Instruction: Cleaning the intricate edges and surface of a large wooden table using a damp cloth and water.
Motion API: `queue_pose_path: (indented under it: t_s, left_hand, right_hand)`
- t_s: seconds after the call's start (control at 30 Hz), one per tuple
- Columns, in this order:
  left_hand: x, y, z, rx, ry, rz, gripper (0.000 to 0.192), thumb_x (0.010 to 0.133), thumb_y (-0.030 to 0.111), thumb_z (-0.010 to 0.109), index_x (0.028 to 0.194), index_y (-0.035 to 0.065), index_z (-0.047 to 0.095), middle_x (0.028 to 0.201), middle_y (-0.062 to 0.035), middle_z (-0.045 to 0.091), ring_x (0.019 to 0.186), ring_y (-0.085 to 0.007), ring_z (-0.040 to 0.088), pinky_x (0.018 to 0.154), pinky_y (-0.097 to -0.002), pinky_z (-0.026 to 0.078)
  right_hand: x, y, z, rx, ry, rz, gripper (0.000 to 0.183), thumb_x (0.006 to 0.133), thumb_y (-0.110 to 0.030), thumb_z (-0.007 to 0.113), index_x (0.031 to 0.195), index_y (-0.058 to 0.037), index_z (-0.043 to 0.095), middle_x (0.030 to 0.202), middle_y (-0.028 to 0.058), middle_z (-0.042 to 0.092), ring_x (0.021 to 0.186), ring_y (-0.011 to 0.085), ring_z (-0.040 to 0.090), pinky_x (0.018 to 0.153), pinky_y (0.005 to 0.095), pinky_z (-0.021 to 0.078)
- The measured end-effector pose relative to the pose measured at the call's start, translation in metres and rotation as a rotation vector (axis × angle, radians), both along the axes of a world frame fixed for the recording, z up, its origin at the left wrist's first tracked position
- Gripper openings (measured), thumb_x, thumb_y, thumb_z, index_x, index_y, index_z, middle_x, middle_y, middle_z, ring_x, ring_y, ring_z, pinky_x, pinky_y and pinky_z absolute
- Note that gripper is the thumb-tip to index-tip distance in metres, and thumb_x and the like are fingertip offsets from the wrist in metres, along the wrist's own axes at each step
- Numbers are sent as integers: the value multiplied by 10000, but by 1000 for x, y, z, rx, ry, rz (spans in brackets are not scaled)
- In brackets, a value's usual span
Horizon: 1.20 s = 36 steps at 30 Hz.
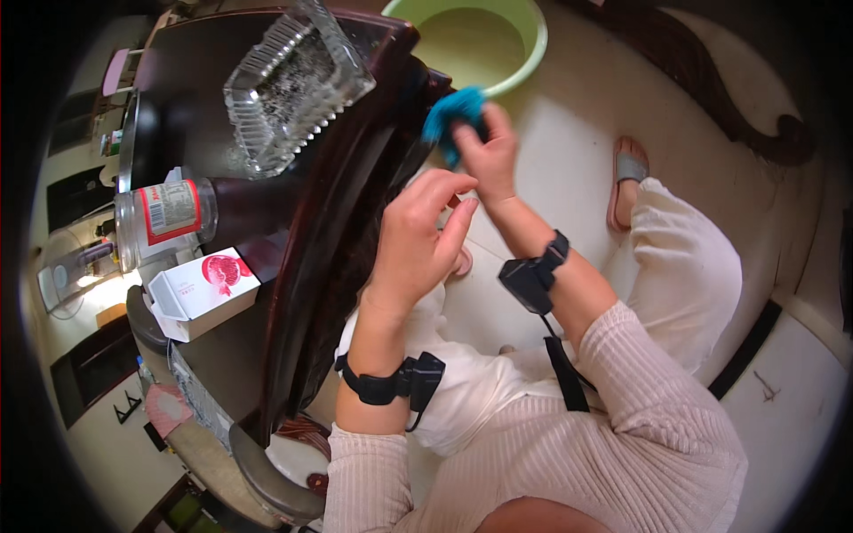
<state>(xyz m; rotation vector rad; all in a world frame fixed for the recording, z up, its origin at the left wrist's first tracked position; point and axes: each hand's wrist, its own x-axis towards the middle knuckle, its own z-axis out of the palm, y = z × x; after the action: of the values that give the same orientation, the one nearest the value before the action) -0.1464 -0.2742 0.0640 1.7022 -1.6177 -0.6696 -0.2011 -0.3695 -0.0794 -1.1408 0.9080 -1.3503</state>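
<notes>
A bunched blue cloth [456, 120] is pinched in my right hand [490, 153], just below the rim of a green basin [538, 50]. My left hand [420, 233] hovers lower and to the left, thumb apart from its curled fingers, with nothing visible in it. Both hands are beside the carved edge of a dark wooden table [260, 206]. On that table rests a clear plastic clamshell container [293, 80], its base ribbed and dark specks showing through it. Cloudy liquid stands in the basin, which is on the floor.
A clear plastic jar [166, 213] with a red-edged label and a white box [206, 286] with a pomegranate picture stand on the table. A curved armrest [266, 473] is at lower left. A carved wooden furniture leg [706, 66] lies across the floor's far right.
</notes>
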Motion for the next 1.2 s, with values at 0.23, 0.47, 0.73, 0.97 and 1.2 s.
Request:
queue_pose_path:
  t_s: [0.23, 0.47, 0.73, 0.97, 1.2]
  left_hand:
    - [-9, -4, 15, -268, 26, 88, 149, 802, -72, 585, 931, -20, 637, 862, -102, 632, 745, -152, 599, 658, -236, 467]
    - [-16, -6, 18, -489, 6, 95, 168, 775, -133, 580, 905, -42, 636, 858, -144, 633, 780, -220, 611, 714, -286, 487]
    - [-13, -5, 16, -554, -41, 197, 158, 796, -99, 593, 928, -22, 634, 871, -126, 634, 791, -204, 609, 708, -268, 479]
    - [-7, -10, 22, -619, 9, 291, 208, 802, -88, 586, 992, -4, 606, 940, -137, 610, 783, -239, 607, 652, -297, 501]
    - [-4, -2, 33, -675, 75, 350, 195, 798, -86, 593, 969, 4, 621, 927, -122, 622, 784, -188, 596, 682, -264, 485]
  right_hand:
    - [42, 17, 44, -296, 187, -87, 500, 819, 1, 528, 1314, -29, 462, 1402, 191, 407, 1248, 380, 432, 1007, 392, 383]
    - [43, 41, 55, -244, -26, 291, 529, 806, 22, 525, 1328, -34, 457, 1424, 195, 376, 1318, 368, 352, 1076, 384, 306]
    - [48, 50, 70, -407, 75, 74, 527, 818, -34, 559, 1328, -26, 428, 1411, 200, 364, 1314, 379, 346, 1074, 384, 307]
    - [-8, 2, 112, -72, -301, 161, 311, 803, 66, 463, 1087, 24, 583, 1117, 91, 599, 970, 168, 576, 812, 266, 462]
    - [2, -35, 158, -752, 387, 215, 407, 723, 26, 456, 1116, -3, 560, 1125, 186, 579, 1114, 374, 508, 1048, 481, 312]
